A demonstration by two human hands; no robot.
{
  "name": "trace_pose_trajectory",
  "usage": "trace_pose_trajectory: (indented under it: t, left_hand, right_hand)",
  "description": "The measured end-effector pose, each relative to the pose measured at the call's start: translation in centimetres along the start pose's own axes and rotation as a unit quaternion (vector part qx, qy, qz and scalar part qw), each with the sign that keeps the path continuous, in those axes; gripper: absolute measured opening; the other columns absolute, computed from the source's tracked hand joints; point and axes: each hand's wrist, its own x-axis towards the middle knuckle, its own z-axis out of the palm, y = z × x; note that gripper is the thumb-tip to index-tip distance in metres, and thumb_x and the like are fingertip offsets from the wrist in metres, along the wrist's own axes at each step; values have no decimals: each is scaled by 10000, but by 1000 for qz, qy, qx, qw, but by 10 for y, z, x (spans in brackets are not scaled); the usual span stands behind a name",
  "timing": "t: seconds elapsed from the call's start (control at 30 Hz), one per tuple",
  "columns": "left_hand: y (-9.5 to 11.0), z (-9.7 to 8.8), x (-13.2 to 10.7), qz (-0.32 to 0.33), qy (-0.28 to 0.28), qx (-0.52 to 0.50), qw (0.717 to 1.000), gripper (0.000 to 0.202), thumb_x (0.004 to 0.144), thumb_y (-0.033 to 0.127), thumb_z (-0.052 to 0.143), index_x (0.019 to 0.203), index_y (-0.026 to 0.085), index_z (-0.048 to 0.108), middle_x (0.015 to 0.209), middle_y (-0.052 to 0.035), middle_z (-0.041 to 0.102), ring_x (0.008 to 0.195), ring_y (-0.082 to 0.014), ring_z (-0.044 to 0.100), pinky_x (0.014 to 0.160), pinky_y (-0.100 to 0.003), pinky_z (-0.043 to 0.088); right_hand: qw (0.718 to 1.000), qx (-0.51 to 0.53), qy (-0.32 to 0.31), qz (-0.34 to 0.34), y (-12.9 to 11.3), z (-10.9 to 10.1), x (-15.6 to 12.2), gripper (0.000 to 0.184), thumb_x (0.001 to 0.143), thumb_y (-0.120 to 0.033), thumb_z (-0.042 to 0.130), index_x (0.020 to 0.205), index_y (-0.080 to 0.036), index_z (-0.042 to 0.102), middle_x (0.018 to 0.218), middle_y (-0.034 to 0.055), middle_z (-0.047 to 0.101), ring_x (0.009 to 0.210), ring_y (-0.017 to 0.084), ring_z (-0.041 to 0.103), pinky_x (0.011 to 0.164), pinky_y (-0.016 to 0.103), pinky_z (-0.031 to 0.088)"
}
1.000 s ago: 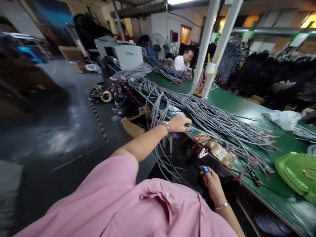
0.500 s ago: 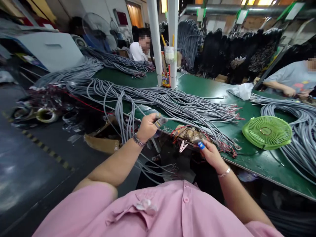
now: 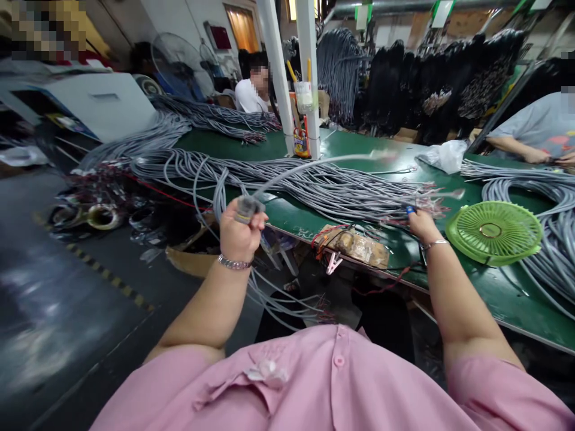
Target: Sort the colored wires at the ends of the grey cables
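Note:
My left hand [image 3: 242, 227], with grey wrapping on its fingers, is closed around a grey cable [image 3: 287, 172]. The cable's free end arcs up and right above the table and is blurred. My right hand [image 3: 422, 226] wears a blue finger cover on the thumb and is closed at the red-tipped end of the long cable bundle [image 3: 314, 187]; some cable ends stick out past it. Its fingers are partly hidden. Other grey cables [image 3: 218, 197] loop over the table's front edge near my left hand.
On the green table [image 3: 485, 302] are a green fan [image 3: 494, 232], a taped brown block [image 3: 359, 246] with a pink clip [image 3: 333, 263] at the edge, and a coil of cables [image 3: 552, 239]. White posts [image 3: 309, 90] rise behind. Two co-workers sit across the table.
My left hand has moved left and turned up, the cable swinging upward from it. My right hand has moved right and away from me, from the brown block to the bundle's end; the nearer strands shifted back.

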Motion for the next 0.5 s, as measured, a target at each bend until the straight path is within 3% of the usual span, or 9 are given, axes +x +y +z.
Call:
trace_pose_trajectory:
  t: [0.03,0.1,0.13,0.2,0.27,0.33,0.4,0.5]
  left_hand:
    - [7,-6,-5,-12,-39,42,998,278,710,388,731,637,177,567,438,61,444,389,-73,417,474,-206,422]
    - [20,-15,-19,-44,-174,160,971,268,672,379,776,637,162,622,529,5,561,441,-96,473,451,-214,381]
    - [27,-17,-28,-52,-264,220,938,259,667,375,787,639,161,644,557,-10,584,477,-110,496,470,-222,383]
    - [39,-14,-48,-46,-431,311,845,220,692,373,776,665,180,674,585,-19,601,551,-139,535,551,-247,414]
    - [46,-1,-73,-24,-537,355,765,167,738,370,732,690,216,686,607,-27,621,596,-163,565,629,-275,436]
    - [50,19,-100,-24,-620,333,710,104,762,352,698,713,260,697,666,-46,663,635,-191,604,667,-302,452]
    - [49,42,-124,-51,-670,283,685,57,767,346,692,730,305,702,726,-57,691,690,-220,630,670,-320,465]
    - [40,64,-144,-151,-684,156,696,58,779,354,700,787,300,717,804,-57,712,745,-226,645,656,-317,479]
  right_hand:
    - [999,-11,-16,26,6,-2,-1,379,954,-279,387,931,-28,669,657,156,677,610,197,604,648,314,437]
    - [997,-27,-52,47,13,-7,-9,326,931,-272,445,879,-47,675,583,127,661,577,191,595,632,305,416]
    - [997,-31,-62,43,13,-8,-15,303,922,-275,465,892,-62,677,585,114,668,589,191,602,637,301,410]
    - [997,-33,-70,25,9,-11,-32,320,931,-317,453,966,-93,678,621,95,693,636,195,623,656,295,409]
    - [997,-20,-71,9,0,-14,-51,377,941,-386,426,1045,-120,672,649,81,710,659,198,638,665,291,420]
    - [997,-15,-75,8,-8,-16,-70,407,925,-433,440,1095,-142,668,662,70,717,607,194,620,634,293,428]
    - [997,4,-80,21,-12,-16,-90,442,908,-464,450,1135,-151,664,662,72,718,555,197,601,590,303,429]
    - [998,22,-56,3,-9,-19,-120,476,900,-478,450,1167,-143,656,654,86,708,602,228,626,602,329,444]
